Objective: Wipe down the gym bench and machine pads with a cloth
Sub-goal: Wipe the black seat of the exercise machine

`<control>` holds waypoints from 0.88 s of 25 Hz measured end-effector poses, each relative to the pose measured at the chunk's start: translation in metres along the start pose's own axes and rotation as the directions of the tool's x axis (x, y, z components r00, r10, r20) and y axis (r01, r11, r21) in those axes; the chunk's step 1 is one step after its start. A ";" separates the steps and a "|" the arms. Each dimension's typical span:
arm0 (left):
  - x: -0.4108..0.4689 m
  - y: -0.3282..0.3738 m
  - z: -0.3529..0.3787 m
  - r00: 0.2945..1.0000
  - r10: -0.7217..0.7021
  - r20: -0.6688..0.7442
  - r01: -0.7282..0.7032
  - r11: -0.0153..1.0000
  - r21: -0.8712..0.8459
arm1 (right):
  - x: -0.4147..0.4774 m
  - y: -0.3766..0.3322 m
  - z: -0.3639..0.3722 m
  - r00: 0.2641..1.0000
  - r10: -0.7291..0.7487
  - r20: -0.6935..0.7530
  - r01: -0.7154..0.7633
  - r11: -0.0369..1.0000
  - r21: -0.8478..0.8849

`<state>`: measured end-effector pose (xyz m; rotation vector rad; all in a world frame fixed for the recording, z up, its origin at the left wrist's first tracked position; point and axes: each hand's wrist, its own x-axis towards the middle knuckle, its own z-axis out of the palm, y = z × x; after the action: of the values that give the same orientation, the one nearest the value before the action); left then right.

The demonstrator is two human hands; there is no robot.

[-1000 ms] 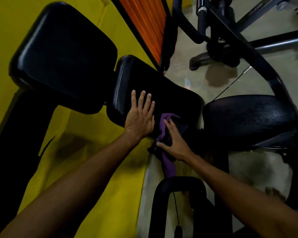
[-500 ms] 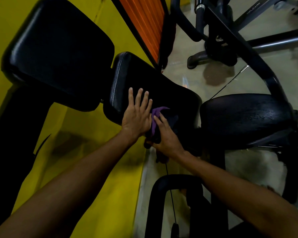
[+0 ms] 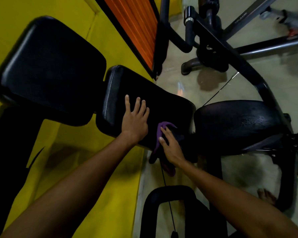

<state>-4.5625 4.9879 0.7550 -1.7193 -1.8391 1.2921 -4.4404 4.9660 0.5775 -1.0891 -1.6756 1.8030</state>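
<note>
Purple cloth (image 3: 157, 143) is lying on near edge of middle pad (image 3: 144, 90), lower end hanging off below it. R hand (image 3: 172, 148) is pressing it down w/ flat fingers, not clutching. L hand (image 3: 135, 122) is resting flat on same pad just beside, fingers straight, holding nothing. Bigger pad (image 3: 50, 66) is sitting to the left, seat (image 3: 236, 121) to the right, yellow wall (image 3: 101, 169) underneath the arms.
</note>
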 end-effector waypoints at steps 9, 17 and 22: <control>0.038 0.001 -0.006 0.998 0.025 0.051 -0.016 0.985 -0.174 | 0.019 0.033 -0.007 0.997 -0.073 0.014 0.075 0.979 -0.191; 0.062 0.002 0.003 1.000 0.021 -0.003 -0.021 0.995 -0.099 | 0.140 0.008 -0.039 0.958 0.261 -0.118 -0.258 0.965 0.038; 0.105 0.000 -0.004 0.998 0.054 0.030 -0.049 0.988 -0.149 | 0.102 -0.011 -0.006 0.991 -0.101 -0.091 0.096 0.994 -0.054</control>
<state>-4.5842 5.0855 0.7214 -1.8423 -1.9669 1.2386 -4.4974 5.0498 0.5634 -1.0748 -1.6959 1.6319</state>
